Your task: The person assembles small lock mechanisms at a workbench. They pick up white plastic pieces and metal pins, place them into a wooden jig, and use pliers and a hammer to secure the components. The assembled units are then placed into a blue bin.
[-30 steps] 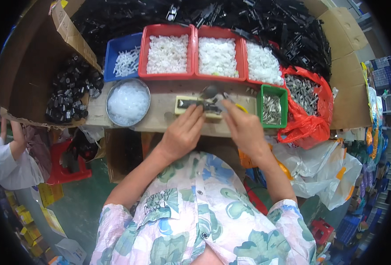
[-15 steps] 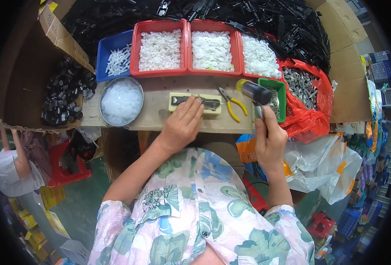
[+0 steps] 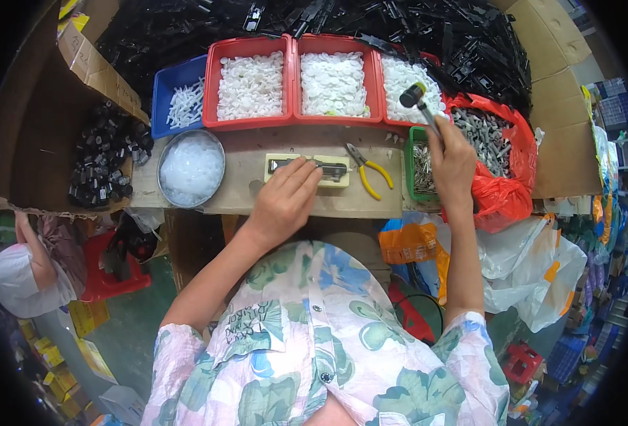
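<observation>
Left hand: fingers extended, laid over the narrow black part, which sits in the cream rectangular block. Right hand: wrapped round the handle of the dark-headed hammer with a yellow-green face, head up over the white pieces. Step, my reading: part being steadied for hammering; a stroke would call for left fingertips clear of the head. Just right of block: yellow-handled metal pliers, close enough to crowd the swing. Green plastic bin beside right hand. Farther: round metal bowl, red plastic bag.
</observation>
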The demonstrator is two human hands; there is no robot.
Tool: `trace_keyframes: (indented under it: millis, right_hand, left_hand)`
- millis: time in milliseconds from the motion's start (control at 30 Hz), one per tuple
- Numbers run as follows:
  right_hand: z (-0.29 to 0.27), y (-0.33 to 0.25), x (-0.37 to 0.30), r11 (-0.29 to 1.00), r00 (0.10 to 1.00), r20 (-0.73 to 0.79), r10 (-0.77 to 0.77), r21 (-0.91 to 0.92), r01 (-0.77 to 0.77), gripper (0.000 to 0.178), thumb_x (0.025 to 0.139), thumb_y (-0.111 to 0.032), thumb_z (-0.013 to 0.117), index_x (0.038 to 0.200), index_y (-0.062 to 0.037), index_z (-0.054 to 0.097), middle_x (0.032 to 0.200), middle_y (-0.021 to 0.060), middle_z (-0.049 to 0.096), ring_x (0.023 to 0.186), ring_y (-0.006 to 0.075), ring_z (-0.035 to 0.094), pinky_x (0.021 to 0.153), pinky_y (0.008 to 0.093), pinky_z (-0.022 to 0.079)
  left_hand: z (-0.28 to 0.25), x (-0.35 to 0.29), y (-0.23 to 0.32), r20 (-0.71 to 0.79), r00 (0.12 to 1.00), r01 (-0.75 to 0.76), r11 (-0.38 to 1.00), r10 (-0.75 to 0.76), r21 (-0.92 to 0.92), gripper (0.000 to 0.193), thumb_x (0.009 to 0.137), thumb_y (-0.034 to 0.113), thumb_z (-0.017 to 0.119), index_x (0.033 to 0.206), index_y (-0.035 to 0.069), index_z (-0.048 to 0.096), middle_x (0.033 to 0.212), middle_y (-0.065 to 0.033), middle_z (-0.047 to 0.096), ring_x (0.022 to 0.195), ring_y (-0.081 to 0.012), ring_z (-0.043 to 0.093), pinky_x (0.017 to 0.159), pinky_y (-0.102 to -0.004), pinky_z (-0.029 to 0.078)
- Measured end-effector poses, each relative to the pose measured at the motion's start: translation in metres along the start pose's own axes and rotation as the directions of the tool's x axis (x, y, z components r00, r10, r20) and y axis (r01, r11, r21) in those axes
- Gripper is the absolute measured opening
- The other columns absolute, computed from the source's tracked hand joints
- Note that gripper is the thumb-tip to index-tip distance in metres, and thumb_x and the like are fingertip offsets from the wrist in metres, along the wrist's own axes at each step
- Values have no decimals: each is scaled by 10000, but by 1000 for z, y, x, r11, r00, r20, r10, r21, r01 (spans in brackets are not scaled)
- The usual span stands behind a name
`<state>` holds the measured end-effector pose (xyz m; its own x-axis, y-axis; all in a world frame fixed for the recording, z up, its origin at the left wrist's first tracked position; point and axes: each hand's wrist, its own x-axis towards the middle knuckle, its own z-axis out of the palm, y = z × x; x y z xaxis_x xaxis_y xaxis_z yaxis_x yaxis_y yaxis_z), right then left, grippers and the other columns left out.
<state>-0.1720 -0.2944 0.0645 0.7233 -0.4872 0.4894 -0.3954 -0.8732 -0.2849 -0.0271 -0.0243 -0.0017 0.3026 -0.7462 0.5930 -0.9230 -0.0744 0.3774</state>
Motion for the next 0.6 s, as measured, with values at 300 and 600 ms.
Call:
trace_keyframes:
  millis: [300, 600]
  right_hand:
    - [5, 4, 11, 979, 993, -29, -112, -173, 106, 182, 880, -123, 679, 1034, -32, 649, 970, 144, 597, 913, 344, 608, 730, 470, 497]
    - [18, -56, -59, 976, 869, 448, -209, 45, 212, 188, 802, -113, 711, 919, 9, 628, 1044, 162, 565, 966, 337, 576, 765, 466, 481]
  left_hand:
    - [-8, 19, -9, 91, 991, 111, 987, -101, -118, 525, 785, -94, 672, 1297, -4, 605, 1159, -193, 615, 1077, -358, 607, 905, -438, 502]
    - [-38, 35, 16, 75, 968, 251, 888, -241, -385, 445, 810, -103, 661, 1233, -17, 550, 1109, -179, 510, 959, -304, 590, 826, -353, 494]
